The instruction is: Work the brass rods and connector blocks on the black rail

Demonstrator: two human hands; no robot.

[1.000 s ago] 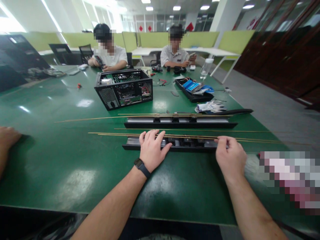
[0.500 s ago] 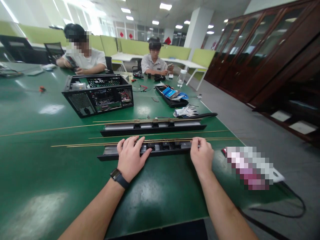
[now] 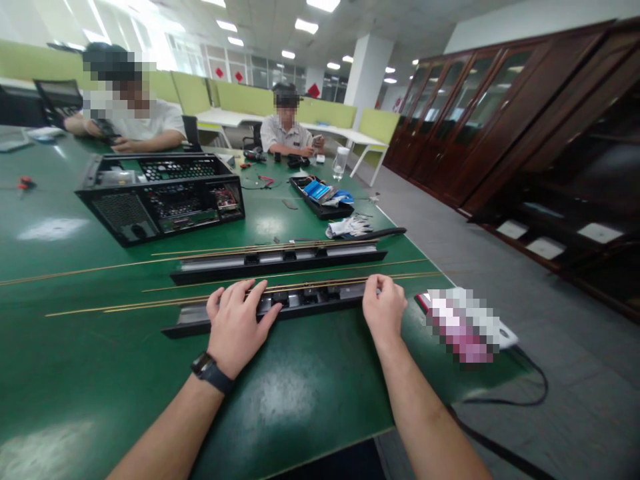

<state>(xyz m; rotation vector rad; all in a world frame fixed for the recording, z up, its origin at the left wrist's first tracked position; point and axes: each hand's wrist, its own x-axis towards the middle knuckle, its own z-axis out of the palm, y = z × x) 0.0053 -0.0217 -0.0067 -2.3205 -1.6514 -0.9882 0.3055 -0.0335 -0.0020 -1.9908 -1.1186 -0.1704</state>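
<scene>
A long black-edged rail [image 3: 300, 311] with a grey channel and small dark blocks lies in front of me on the green table. Thin brass-coloured rods [image 3: 80, 312] run along its top and stick out past both ends. My left hand [image 3: 237, 327], wearing a dark watch [image 3: 213, 373], rests palm down over the rail's left part, fingers spread across the rods. At the right end, my right hand [image 3: 384, 307] is closed with fingertips pinched together; what they grip is hidden. Behind lies a second similar rail [image 3: 280, 267] with more rods on it.
An open black computer case [image 3: 165, 203] stands back left. A black tray [image 3: 327, 210] of blue parts and some gloves [image 3: 349, 227] lie back right. A power strip [image 3: 507, 335] with a cable sits near the right edge. Two people [image 3: 287, 130] sit across the table.
The view has turned to the right, so everything sits further left in the picture. Both hands keep nearly the same places on the rail.
</scene>
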